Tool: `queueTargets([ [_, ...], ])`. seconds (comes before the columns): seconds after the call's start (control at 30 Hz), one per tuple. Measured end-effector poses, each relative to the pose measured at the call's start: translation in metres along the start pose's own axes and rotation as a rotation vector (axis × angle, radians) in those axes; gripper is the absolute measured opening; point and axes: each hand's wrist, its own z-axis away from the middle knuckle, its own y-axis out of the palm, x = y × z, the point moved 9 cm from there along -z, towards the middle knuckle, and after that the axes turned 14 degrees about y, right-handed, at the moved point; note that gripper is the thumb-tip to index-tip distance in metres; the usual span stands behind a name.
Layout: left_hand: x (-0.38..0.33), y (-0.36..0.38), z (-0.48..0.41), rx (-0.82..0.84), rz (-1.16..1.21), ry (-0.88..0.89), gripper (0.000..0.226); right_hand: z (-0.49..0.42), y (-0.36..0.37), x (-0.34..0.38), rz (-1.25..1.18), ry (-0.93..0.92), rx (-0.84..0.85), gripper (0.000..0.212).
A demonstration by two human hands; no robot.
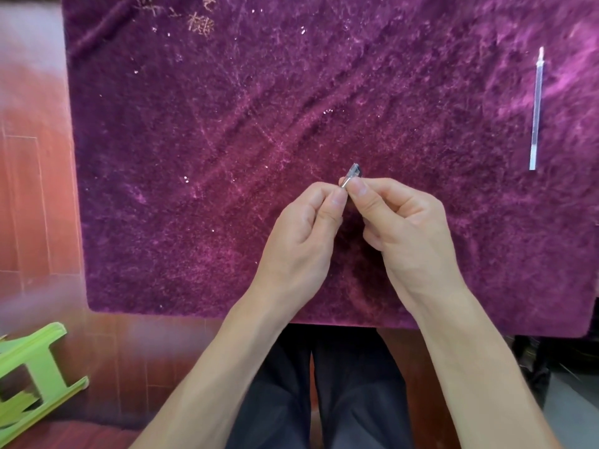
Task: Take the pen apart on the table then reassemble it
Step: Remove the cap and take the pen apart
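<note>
A small clear and dark pen part [353, 172] sticks up from between the fingertips of both hands, above the middle of the purple velvet cloth [227, 140]. My left hand [304, 231] pinches its lower end with thumb and forefinger. My right hand [398, 222] pinches the same part from the right side. How much of the part is hidden inside my fingers I cannot tell. The pen's thin clear refill [536, 108] lies alone at the far right of the cloth, pointing away from me.
The cloth covers the table; its near edge runs just in front of my forearms. A green plastic stool [32, 374] lies on the red wooden floor at the lower left. My dark trousers show below the table edge.
</note>
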Motion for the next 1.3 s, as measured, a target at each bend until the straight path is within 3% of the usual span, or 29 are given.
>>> queueTargets([
  [0.3, -0.006, -0.003, 0.003, -0.154, -0.186, 0.091, 0.030, 0.002, -0.001, 0.001, -0.075, -0.016, -0.054, 0.019],
  [0.77, -0.002, -0.013, -0.001, -0.175, -0.218, 0.074, 0.028, -0.004, 0.009, 0.013, -0.023, -0.030, -0.047, 0.014],
  [1.03, 0.007, -0.011, -0.008, -0.193, 0.000, -0.092, 0.025, -0.022, 0.017, 0.059, 0.094, -0.090, -0.088, 0.009],
  [1.3, 0.027, -0.027, -0.008, -0.265, 0.289, -0.257, 0.019, -0.086, 0.043, 0.129, 0.389, -0.161, -0.267, 0.006],
])
